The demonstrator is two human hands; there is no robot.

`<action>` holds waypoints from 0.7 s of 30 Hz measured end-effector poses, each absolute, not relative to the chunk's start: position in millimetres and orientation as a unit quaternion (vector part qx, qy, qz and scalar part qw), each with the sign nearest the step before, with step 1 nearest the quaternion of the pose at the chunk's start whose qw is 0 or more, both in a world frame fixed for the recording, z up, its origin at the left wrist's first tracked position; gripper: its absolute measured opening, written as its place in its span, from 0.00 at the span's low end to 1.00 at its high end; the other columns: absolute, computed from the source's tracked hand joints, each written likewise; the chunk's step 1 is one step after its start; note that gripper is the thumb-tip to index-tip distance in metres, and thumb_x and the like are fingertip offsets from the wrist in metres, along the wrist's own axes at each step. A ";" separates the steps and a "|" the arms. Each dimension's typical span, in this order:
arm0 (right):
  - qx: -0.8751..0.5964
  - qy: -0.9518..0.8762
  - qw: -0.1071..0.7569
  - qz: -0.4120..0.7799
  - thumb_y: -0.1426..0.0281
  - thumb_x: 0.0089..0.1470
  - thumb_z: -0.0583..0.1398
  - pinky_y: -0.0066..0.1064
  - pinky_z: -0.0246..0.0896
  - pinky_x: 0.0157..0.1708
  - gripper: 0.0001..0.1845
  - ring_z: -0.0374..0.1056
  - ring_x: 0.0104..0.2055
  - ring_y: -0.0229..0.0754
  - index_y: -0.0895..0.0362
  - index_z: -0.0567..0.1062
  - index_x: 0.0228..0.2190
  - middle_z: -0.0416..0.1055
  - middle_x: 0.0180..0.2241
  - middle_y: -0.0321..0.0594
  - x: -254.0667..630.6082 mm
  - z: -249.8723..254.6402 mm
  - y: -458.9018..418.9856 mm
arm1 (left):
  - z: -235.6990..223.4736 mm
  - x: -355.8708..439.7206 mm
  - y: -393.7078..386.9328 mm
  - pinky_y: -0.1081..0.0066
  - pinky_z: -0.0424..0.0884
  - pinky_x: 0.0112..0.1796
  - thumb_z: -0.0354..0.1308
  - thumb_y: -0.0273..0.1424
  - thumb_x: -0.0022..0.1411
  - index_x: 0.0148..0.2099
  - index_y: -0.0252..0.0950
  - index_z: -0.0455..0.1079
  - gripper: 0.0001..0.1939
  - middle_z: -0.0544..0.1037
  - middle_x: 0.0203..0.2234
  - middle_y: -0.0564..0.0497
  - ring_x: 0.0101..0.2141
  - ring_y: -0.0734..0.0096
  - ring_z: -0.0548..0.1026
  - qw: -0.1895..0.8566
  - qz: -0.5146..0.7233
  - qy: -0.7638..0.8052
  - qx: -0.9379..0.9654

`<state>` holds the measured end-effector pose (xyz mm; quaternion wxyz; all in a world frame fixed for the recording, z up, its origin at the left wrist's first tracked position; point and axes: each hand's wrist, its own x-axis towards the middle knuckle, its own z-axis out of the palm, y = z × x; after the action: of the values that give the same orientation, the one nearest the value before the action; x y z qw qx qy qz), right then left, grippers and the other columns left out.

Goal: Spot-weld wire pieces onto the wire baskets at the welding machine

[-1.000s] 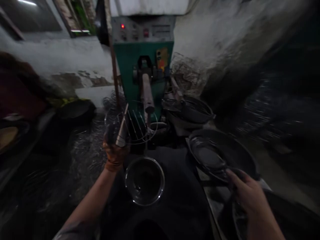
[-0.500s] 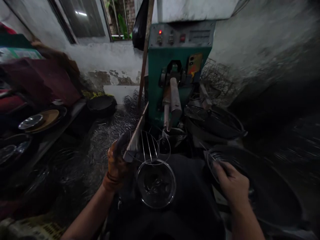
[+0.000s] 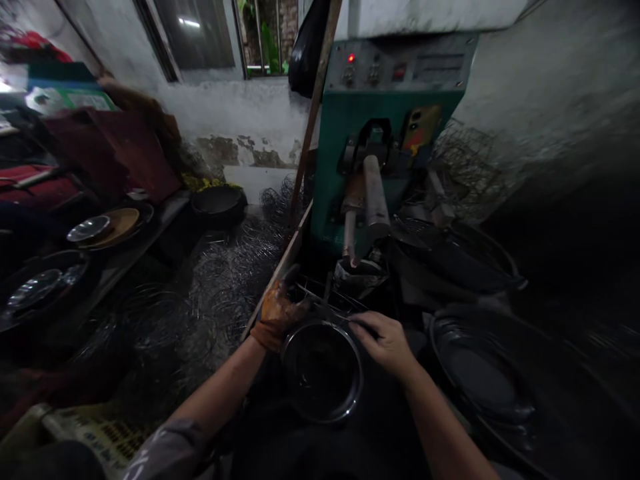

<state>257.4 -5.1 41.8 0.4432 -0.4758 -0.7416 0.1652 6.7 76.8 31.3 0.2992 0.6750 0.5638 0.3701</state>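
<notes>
My left hand (image 3: 281, 312), in an orange glove with dark fingertips, is closed at the left end of a wire rack (image 3: 323, 301), seen nearly edge-on as thin metal lines. My right hand (image 3: 385, 340), bare, pinches at the right end of these thin lines; I cannot make out whether it holds the rack or a separate thin wire piece. Just below both hands, a round shiny-rimmed metal bowl (image 3: 353, 405) rests on my dark-clothed lap. In front stands a green machine (image 3: 335, 127) with a red light and projecting metal arms (image 3: 376, 197).
Tangled wire rings (image 3: 225, 273) are heaped on the left. A large dark basin (image 3: 560, 373) with stacked round pieces (image 3: 480, 373) stands at my right. A wooden board (image 3: 287, 257) slants beside the machine. A pale crate (image 3: 95, 427) sits lower left; dishes (image 3: 90, 229) lie on a bench.
My right hand has moved left from the basin to the middle, close to my left hand. The wire rack has tilted from face-up to nearly edge-on. The view has turned slightly left.
</notes>
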 end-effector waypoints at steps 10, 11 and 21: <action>-0.568 -0.769 0.286 0.071 0.74 0.63 0.58 0.37 0.75 0.39 0.11 0.78 0.37 0.48 0.54 0.80 0.41 0.82 0.37 0.44 215.1 29.0 17.0 | 35.9 26.7 77.0 0.59 0.73 0.55 0.69 0.41 0.59 0.59 0.38 0.73 0.28 0.80 0.51 0.44 0.52 0.56 0.78 0.251 0.344 0.527 0.735; -0.562 -0.769 0.298 0.061 0.75 0.63 0.57 0.37 0.75 0.39 0.11 0.78 0.37 0.47 0.54 0.80 0.41 0.82 0.37 0.44 213.1 28.3 18.4 | 35.5 25.7 77.2 0.59 0.73 0.55 0.69 0.40 0.58 0.60 0.37 0.72 0.30 0.79 0.52 0.44 0.52 0.55 0.78 0.253 0.332 0.530 0.738; -0.519 -0.759 0.393 -0.005 0.73 0.65 0.58 0.48 0.74 0.48 0.09 0.75 0.48 0.53 0.53 0.79 0.38 0.79 0.46 0.49 216.9 15.9 28.2 | 21.1 14.1 79.2 0.59 0.73 0.57 0.72 0.46 0.55 0.65 0.39 0.69 0.38 0.78 0.55 0.42 0.54 0.52 0.77 0.297 0.279 0.555 0.725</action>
<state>216.9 28.2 15.9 0.3934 -0.5194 -0.7585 -0.0050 14.1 79.2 21.1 0.2971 0.7252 0.5548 0.2794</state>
